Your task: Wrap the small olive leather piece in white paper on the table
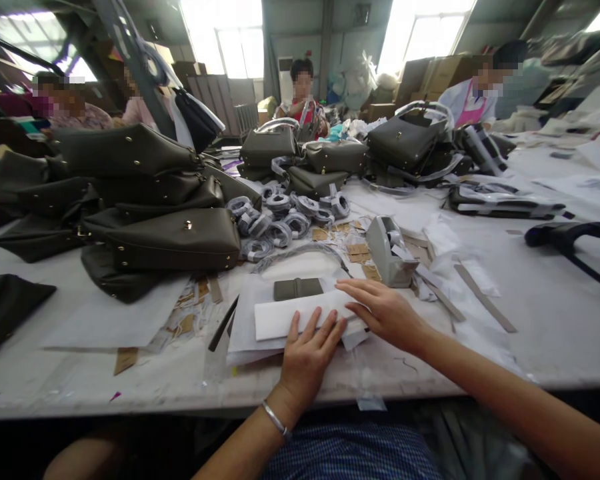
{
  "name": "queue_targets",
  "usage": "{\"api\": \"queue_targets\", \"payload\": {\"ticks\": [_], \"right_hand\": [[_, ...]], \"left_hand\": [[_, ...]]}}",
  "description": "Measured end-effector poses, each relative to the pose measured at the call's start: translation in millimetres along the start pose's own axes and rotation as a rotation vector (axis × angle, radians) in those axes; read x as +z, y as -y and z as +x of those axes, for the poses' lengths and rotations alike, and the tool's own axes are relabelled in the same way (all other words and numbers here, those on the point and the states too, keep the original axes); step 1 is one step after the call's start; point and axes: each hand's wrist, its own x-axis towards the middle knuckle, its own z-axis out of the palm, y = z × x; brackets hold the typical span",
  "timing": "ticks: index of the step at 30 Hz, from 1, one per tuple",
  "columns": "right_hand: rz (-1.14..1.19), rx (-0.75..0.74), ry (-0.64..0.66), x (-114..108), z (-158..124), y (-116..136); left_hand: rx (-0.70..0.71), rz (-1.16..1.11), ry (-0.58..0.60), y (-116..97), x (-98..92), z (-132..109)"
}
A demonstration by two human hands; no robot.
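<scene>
My left hand (310, 350) lies flat, fingers spread, on a folded white sheet (273, 321). At the sheet's right end rests my right hand (380, 310), its fingers stretched out and touching the edge. Just behind the sheet sits a dark olive piece (298, 288) that looks like leather, partly covered by the white sheet. Beneath them spreads a larger sheet of white paper (245, 343). A wrapped strap (305, 251) curves behind the olive piece. A dark thin strip (223, 323) lies left of the paper.
Dark olive handbags (175, 240) are piled at the left, and more handbags (405, 143) stand at the back. Several wrapped strap coils (279, 233) lie in the middle. A grey tape dispenser (387, 250) stands right of centre. Co-workers sit across the table (530, 320).
</scene>
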Motion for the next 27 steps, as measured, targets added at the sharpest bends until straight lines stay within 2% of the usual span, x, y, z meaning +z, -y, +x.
{"api": "queue_targets", "payload": {"ticks": [2, 5, 7, 10, 13, 16, 19, 21, 23, 25, 27], "right_hand": [[-0.017, -0.041, 0.145, 18.0, 26.8, -21.6], [-0.092, -0.046, 0.317, 42.9, 42.2, -37.3], [-0.164, 0.002, 0.333, 52.3, 41.3, -37.7], [-0.233, 0.062, 0.283, 55.3, 38.6, -32.6], [-0.142, 0.060, 0.277, 48.8, 33.8, -29.9], [0.043, 0.049, 0.176, 34.5, 5.9, -27.4], [0.108, 0.022, -0.014, 18.1, -50.7, -16.7], [0.074, -0.054, -0.014, 11.3, -92.3, -4.6], [0.014, -0.153, 0.084, 10.5, -124.6, 8.8], [-0.027, -0.203, 0.110, 14.6, -139.4, 20.7], [-0.029, -0.169, -0.018, 20.0, -134.3, 28.7]], "left_hand": [[0.002, 0.015, -0.024, 0.0, 2.8, -0.7], [0.004, 0.023, -0.057, 0.5, 7.2, -2.0], [0.006, 0.023, -0.072, 0.7, 8.9, -2.7], [0.008, 0.015, -0.067, 0.5, 8.9, -3.3], [0.013, 0.012, -0.051, 0.1, 6.7, -3.8], [0.021, 0.011, -0.035, -0.3, 3.7, -4.3], [0.019, -0.003, 0.015, -0.5, -0.1, -4.4], [0.016, -0.018, 0.048, -0.5, -2.2, -4.4], [0.009, -0.031, 0.067, -0.6, -3.6, -4.5], [0.000, -0.039, 0.081, -0.9, -4.0, -4.6], [-0.001, -0.041, 0.092, -1.3, -3.6, -4.7]]}}
